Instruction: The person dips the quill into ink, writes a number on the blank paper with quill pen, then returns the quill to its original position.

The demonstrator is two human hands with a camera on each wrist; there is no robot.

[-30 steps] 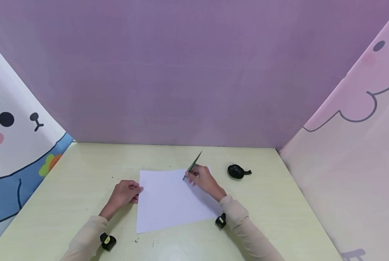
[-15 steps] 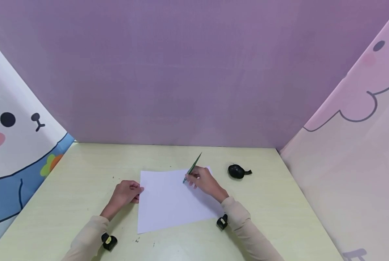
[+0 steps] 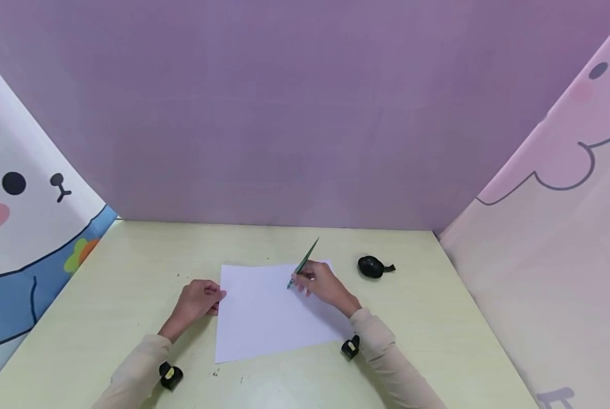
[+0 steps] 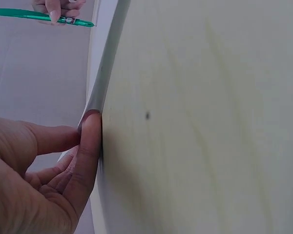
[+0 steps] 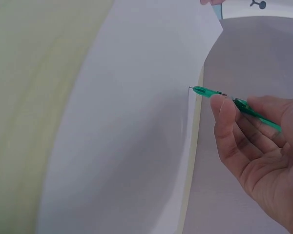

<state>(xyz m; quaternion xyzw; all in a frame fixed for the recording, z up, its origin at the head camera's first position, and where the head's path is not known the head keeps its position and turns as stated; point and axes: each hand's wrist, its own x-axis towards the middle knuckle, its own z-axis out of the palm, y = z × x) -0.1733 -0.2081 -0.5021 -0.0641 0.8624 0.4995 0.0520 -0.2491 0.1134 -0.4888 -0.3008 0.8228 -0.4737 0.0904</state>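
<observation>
A white sheet of paper (image 3: pixel 264 318) lies on the table in front of me. My left hand (image 3: pixel 199 300) pinches its left edge between thumb and index finger; the left wrist view shows that edge lifted slightly off the table. Over the upper part of the sheet, my right hand (image 3: pixel 325 284) holds a slim green pen (image 5: pixel 210 92) between thumb and fingers. Its thin tip points down at the paper, and its tapering tail leans up and away to the right. The right hand's shadow falls across the sheet.
Beyond the sheet's right corner sits a round black object (image 3: pixel 370 267) with a short strap-like tail. Small dark marks (image 3: pixel 216 373) dot the pale table (image 3: pixel 438 341). A purple panel (image 3: pixel 284 113) stands along the back, with cartoon-printed panels (image 3: pixel 565 255) at both sides.
The pen tip has shifted slightly toward me over the paper, the right hand moving with it. The left hand keeps its pinch on the edge, and the head view has tilted a little.
</observation>
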